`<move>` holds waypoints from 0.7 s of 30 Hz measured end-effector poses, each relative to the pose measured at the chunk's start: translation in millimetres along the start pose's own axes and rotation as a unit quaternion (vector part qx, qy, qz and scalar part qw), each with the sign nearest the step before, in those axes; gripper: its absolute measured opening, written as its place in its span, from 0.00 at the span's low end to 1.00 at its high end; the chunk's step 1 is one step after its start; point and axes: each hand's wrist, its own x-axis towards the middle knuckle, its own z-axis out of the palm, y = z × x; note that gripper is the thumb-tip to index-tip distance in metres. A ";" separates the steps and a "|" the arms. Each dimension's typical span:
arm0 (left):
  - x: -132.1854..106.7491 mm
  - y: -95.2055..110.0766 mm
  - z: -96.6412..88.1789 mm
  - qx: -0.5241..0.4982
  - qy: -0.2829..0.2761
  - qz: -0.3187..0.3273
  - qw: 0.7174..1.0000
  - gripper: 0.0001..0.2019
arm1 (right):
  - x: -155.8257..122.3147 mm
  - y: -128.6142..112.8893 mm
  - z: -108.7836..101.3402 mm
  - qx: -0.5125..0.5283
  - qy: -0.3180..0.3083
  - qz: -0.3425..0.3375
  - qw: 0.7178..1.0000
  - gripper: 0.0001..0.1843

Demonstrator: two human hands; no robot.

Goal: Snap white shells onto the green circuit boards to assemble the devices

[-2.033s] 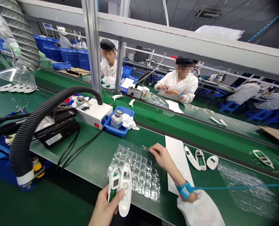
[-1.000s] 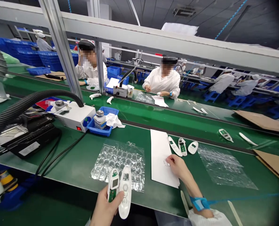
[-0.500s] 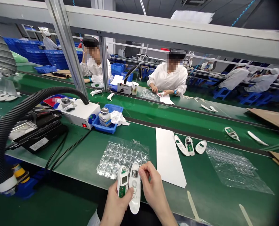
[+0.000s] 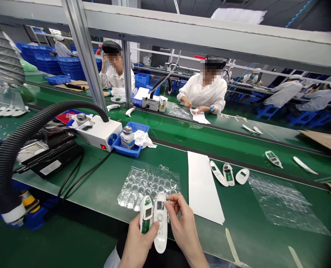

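Note:
My left hand (image 4: pixel 140 238) is closed around two long white plastic pieces held side by side. One is a housing half (image 4: pixel 146 217) with a green circuit board and a small dark screen inside. The other is a white plastic cover (image 4: pixel 161 240) with a window near its top and round button spots below, under my left thumb. My right hand (image 4: pixel 183 223) is at the cover's upper right edge, thumb and forefinger pinched beside the window. What lies between those fingertips is too small to make out. Behind both hands lies a clear plastic blister tray (image 4: pixel 150 182).
A white sheet (image 4: pixel 204 190) lies right of the tray, beside more housing pieces (image 4: pixel 228 174) and a clear bag (image 4: pixel 288 208). At left stand a blue bin (image 4: pixel 130 150) with a bottle, a white box (image 4: pixel 98 132) and a black hose (image 4: pixel 17 156). Co-workers sit across the green line.
The view has shifted slightly, so the bench appears a little further right. My hands keep nearly the same hold, with the right fingertips still at the cover's edge.

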 end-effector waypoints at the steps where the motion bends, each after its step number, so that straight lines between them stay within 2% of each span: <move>1: -1.3 1.7 0.3 -0.003 0.000 -0.002 1.000 0.10 | -1.1 -0.1 -0.8 0.008 0.006 0.010 1.000 0.12; 4: -3.5 4.0 -0.3 -0.008 0.001 0.000 1.000 0.10 | -3.8 -0.9 -1.5 0.031 -0.012 0.028 0.999 0.11; 7: -3.4 4.4 -4.9 0.006 -0.002 0.030 1.000 0.11 | -4.9 -3.1 1.7 0.058 -0.043 0.049 0.996 0.11; 10: -2.8 6.9 -15.1 0.034 -0.026 0.054 0.998 0.14 | -5.3 -7.3 11.1 0.093 -0.045 0.064 0.993 0.12; 12: -4.4 9.2 -24.5 0.035 -0.019 0.056 0.998 0.16 | -7.3 -10.9 22.3 0.153 -0.049 0.084 0.983 0.13; 17: -17.7 3.3 -58.1 -0.002 0.048 0.078 0.996 0.22 | -20.1 -18.7 66.6 0.294 -0.192 0.142 0.925 0.17; 19: -21.1 -4.4 -79.7 -0.062 0.101 0.097 0.988 0.25 | -24.4 -20.5 87.9 0.317 -0.216 0.169 0.908 0.19; 21: -20.1 -10.4 -108.9 -0.155 0.174 0.090 0.968 0.24 | -26.6 -22.4 110.5 0.343 -0.250 0.202 0.883 0.20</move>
